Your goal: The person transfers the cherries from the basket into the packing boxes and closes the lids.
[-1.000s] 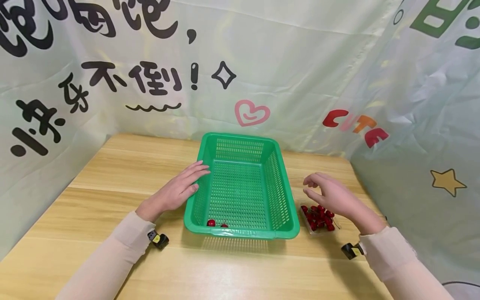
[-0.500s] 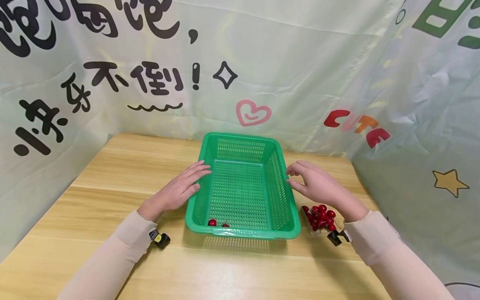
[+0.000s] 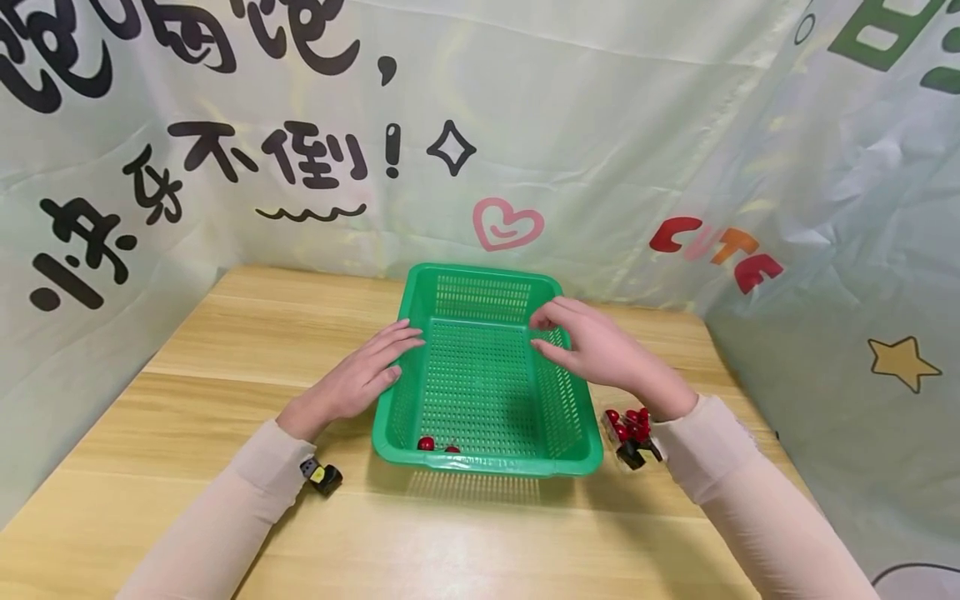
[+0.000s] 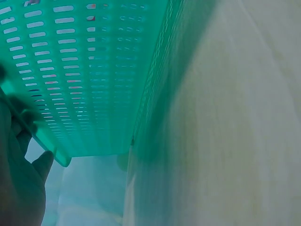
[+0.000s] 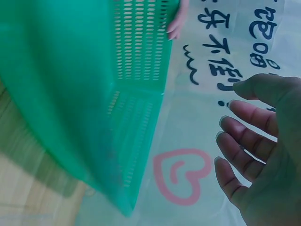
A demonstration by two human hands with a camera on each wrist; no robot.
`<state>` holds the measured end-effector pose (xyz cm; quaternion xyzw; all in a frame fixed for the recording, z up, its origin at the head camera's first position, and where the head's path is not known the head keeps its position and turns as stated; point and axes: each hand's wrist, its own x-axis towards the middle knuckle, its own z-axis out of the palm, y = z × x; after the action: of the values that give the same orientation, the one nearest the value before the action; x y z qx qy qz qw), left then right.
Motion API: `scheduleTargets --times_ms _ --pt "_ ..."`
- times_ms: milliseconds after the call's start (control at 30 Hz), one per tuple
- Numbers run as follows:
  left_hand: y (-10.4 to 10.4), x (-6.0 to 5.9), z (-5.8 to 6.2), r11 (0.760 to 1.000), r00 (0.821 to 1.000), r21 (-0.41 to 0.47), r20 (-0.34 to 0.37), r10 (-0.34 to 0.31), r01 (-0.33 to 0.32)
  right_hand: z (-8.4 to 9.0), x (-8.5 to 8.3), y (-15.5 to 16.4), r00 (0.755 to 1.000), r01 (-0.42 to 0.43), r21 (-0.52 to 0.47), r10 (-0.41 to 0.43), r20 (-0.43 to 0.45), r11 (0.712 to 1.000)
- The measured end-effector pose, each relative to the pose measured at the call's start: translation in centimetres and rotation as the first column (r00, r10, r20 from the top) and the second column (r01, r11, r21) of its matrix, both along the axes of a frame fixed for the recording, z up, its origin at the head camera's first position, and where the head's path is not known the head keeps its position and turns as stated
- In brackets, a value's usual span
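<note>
Two cherries (image 3: pixel 436 446) already lie in the green basket (image 3: pixel 480 467), most wait in the tray (image 3: pixel 628 425) beside it; left hand (image 3: pixel 352 382) flat against basket wall, right hand (image 3: pixel 600 350) over basket, fingers loosely curled, seemingly empty.

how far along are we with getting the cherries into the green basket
Early on. Done: two cherries lie in the green basket. In hand: the left hand rests on the basket's left rim; the right hand hovers over the basket, and whether it pinches a cherry cannot be told. Left: a pile of cherries beside the basket.
</note>
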<state>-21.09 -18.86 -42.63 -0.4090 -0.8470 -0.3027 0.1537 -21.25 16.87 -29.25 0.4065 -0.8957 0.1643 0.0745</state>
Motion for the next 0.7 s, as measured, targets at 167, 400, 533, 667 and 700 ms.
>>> scheduleTargets --times_ms 167,400,533,667,700 --pt "0.0 0.0 0.0 1.0 1.0 0.006 -0.006 -0.001 0.001 0.7 -0.1 -1.4 0.999 -0.021 -0.041 0.022 0.037 0.999" --pt "0.0 0.0 0.0 1.0 1.0 0.006 -0.012 -0.001 0.001 1.1 -0.5 -3.1 0.993 -0.059 -0.108 0.069 0.097 0.992" --pt "0.0 0.0 0.0 1.0 1.0 -0.002 -0.009 0.001 -0.001 1.1 -0.6 -3.9 0.986 -0.085 -0.154 0.105 0.126 0.984" --pt "0.0 0.0 0.0 1.0 1.0 -0.007 0.003 0.003 -0.003 1.1 -0.7 -4.9 0.979 -0.107 -0.196 0.138 0.15 0.975" --pt "0.0 0.0 0.0 1.0 1.0 -0.009 0.007 0.004 -0.004 1.1 -0.8 -5.2 0.977 -0.112 -0.203 0.145 0.154 0.973"
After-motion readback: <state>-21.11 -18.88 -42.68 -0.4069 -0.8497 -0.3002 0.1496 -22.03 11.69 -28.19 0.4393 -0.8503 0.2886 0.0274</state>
